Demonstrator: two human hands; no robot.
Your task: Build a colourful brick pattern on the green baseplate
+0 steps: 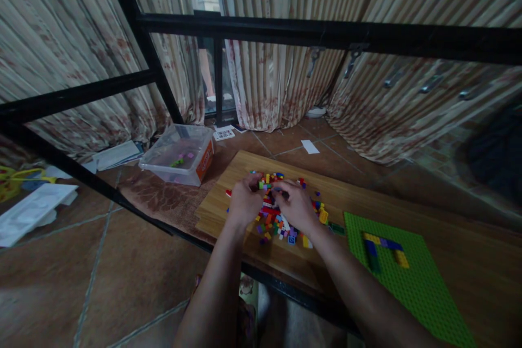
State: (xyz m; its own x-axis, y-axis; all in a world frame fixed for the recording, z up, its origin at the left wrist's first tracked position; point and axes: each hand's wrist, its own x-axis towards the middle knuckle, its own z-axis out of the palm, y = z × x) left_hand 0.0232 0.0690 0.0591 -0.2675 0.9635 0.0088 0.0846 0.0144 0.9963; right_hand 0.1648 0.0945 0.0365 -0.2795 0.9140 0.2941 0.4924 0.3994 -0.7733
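A loose pile of small, many-coloured toy building bricks (272, 224) lies on the wooden board. At the pile's left side is my left hand (246, 199), its thumb and bent fingers apart over the bricks, with nothing visible between them. My right hand (297, 205) reaches into the pile from the right. Its fingers curl together at the middle of the bricks, and what they hold, if anything, is too small and dark to name. To the right sits a green baseplate (420, 293) bearing an angular outline of yellow, blue, purple and green bricks (384, 242).
A clear plastic box (175, 166) with a few bricks inside stands left of the wooden board (220, 196). Black metal bars (261, 26) cross above. Curtains (277, 81) hang behind. White packaging (38, 212) and papers lie on the tiled floor.
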